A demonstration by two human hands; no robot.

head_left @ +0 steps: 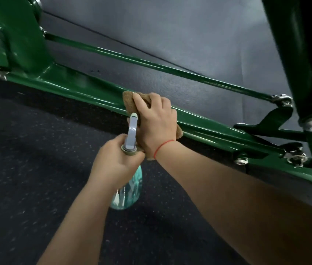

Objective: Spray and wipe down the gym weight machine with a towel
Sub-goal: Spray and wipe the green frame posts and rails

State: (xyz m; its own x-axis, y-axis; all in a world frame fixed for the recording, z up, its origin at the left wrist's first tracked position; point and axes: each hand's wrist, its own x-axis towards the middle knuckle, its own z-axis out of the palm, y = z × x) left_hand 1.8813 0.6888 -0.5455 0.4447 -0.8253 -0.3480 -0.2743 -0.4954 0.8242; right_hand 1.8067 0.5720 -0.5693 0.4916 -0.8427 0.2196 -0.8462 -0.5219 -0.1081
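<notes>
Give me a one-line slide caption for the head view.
Right hand holds a brown towel against the green frame rail; left hand holds a teal spray bottle by its neck.

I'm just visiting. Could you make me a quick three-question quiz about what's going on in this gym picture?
1. True or false: the right hand holds the brown towel against the green frame bar.
2. What does the left hand grip? A) spray bottle B) dumbbell C) brush
3. Fill in: the right wrist wears a ___ string.
Key: 1 true; 2 A; 3 red.
</notes>
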